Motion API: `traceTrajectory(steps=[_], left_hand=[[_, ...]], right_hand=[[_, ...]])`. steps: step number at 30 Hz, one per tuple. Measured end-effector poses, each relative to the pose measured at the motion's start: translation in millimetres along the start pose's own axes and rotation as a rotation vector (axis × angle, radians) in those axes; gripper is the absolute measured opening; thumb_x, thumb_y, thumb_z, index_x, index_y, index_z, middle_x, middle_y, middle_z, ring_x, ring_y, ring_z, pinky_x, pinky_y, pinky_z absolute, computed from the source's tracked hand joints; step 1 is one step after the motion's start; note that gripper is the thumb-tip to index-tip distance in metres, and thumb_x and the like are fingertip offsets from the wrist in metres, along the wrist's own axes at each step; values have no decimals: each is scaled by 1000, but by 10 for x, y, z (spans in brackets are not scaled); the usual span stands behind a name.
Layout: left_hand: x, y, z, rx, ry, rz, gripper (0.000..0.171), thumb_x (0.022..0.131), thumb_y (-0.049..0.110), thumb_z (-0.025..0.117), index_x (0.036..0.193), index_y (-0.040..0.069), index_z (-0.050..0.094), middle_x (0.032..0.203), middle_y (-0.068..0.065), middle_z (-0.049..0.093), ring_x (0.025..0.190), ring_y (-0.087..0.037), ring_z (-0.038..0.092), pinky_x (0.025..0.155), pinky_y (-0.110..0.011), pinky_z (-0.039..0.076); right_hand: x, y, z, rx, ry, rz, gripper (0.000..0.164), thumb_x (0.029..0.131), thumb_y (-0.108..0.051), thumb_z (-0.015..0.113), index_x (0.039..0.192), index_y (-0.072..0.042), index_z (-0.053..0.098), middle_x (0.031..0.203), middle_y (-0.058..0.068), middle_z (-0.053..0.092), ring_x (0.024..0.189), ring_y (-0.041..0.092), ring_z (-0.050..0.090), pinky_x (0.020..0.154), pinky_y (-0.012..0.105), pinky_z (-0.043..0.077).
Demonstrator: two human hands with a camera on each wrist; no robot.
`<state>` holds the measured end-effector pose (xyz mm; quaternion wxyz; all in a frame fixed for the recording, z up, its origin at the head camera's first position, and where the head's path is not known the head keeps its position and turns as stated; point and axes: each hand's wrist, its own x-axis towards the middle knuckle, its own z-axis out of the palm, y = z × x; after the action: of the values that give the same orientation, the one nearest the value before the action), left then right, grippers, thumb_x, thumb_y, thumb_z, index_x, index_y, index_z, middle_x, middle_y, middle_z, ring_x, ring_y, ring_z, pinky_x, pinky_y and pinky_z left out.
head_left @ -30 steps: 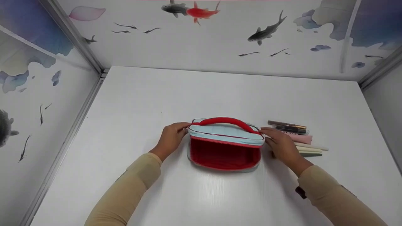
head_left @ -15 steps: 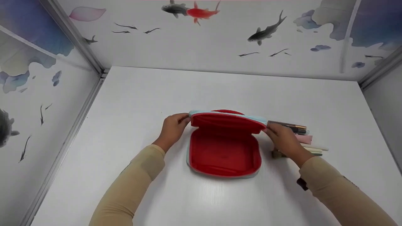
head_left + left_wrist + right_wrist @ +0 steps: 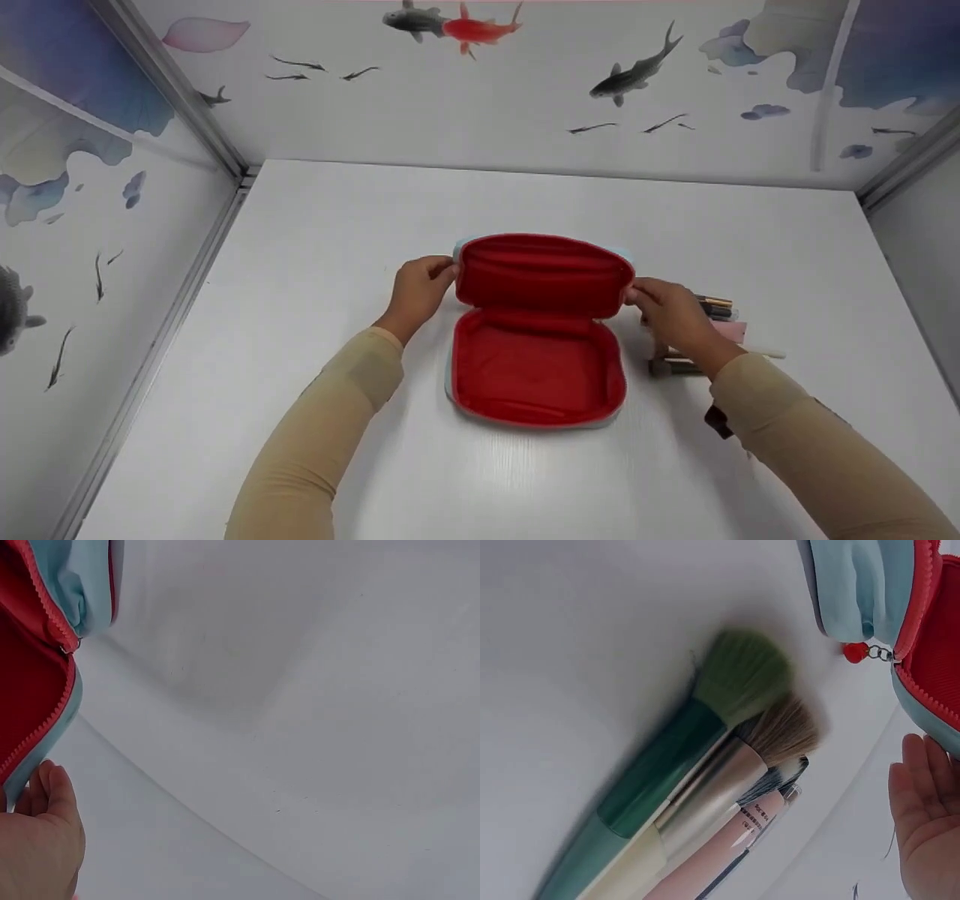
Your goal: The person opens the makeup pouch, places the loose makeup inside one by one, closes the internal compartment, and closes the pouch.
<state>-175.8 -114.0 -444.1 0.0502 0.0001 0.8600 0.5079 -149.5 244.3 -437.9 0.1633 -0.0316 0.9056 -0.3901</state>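
Note:
A light blue makeup bag (image 3: 538, 369) with red lining lies unzipped on the table, its lid (image 3: 544, 277) raised and tilted back. No contents show inside. My left hand (image 3: 418, 294) pinches the lid's left edge; in the left wrist view, thumb and fingers of that hand (image 3: 45, 840) meet at the blue rim below the red zipper. At the lid's right edge my right hand (image 3: 675, 315) grips the rim. The right wrist view shows that hand (image 3: 930, 817) with its fingers against the blue fabric, thumb out of sight. A red zipper pull (image 3: 855, 652) hangs at the hinge corner.
Right of the bag, partly behind my right hand, lie several makeup items: a green brush (image 3: 742, 675), a brown-bristled brush (image 3: 784, 731), a pink tube (image 3: 730, 331) and dark pens (image 3: 716, 307). White panels with painted fish (image 3: 634, 75) border the white table (image 3: 337, 225).
Both hands have lifted the bag's lid up and back, away from the body. The lid has gone from nearly lowered to standing open, showing its red inside.

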Motion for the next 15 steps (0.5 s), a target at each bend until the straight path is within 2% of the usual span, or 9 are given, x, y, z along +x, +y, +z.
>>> traceTrajectory(steps=[5, 15], left_hand=[[90, 40, 17, -9, 5, -40, 26, 97, 18, 58, 115, 2, 68, 110, -11, 69, 105, -22, 61, 91, -34, 49], [210, 34, 78, -8, 23, -95, 25, 97, 19, 57, 112, 3, 69, 106, -10, 68, 100, -20, 59, 87, -33, 50]], right_hand=[[67, 7, -21, -16, 13, -38, 34, 103, -22, 45, 129, -4, 58, 115, 19, 64, 104, 36, 56, 86, 41, 49], [194, 50, -53, 74, -33, 4, 36, 104, -25, 43, 125, -2, 59, 117, 19, 64, 111, 36, 58, 95, 48, 48]])
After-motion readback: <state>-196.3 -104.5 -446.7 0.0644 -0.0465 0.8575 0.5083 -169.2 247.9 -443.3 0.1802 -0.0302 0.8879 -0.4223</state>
